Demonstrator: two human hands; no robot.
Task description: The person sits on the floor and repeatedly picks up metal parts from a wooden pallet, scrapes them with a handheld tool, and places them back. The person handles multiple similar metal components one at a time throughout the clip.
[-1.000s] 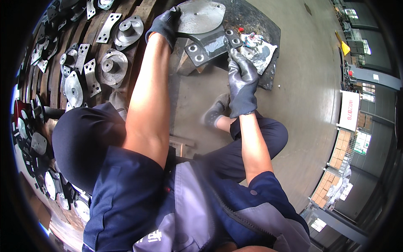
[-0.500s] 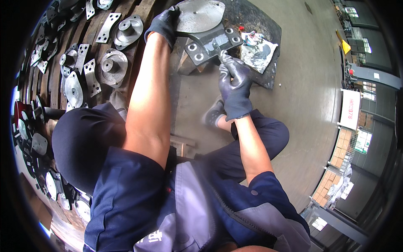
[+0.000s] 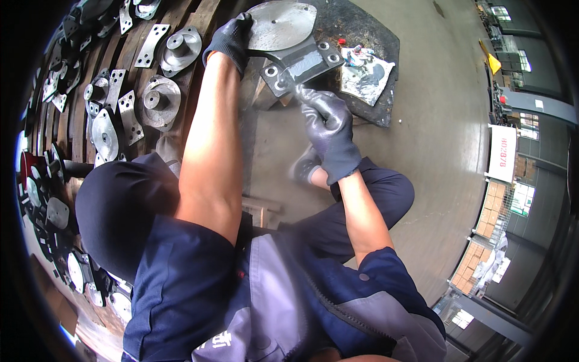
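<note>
A metal bracket with a rounded plate (image 3: 282, 25) and a dark flat base (image 3: 301, 62) with bolt holes rests on the dark work surface. My left hand (image 3: 234, 37), in a dark glove, grips the plate's left edge with curled fingers. A pale grey patch covers the base's middle. My right hand (image 3: 329, 123), gloved and closed, pinches a thin tool (image 3: 286, 78) whose blurred grey tip lies over the base's near edge, beside a hole. Its exact kind cannot be made out.
On the dark work surface (image 3: 386, 57) lies a white sheet (image 3: 367, 81) smeared with grey paste, with a small red cap (image 3: 342, 41) near it. At left, a wooden pallet (image 3: 137, 51) carries several flanged metal parts (image 3: 160, 101). My foot (image 3: 306, 167) is below my right hand.
My right hand and the tool have moved left and slightly nearer me, from the base's middle toward its left holes. My left hand keeps its grip, and the bracket sits slightly further left.
</note>
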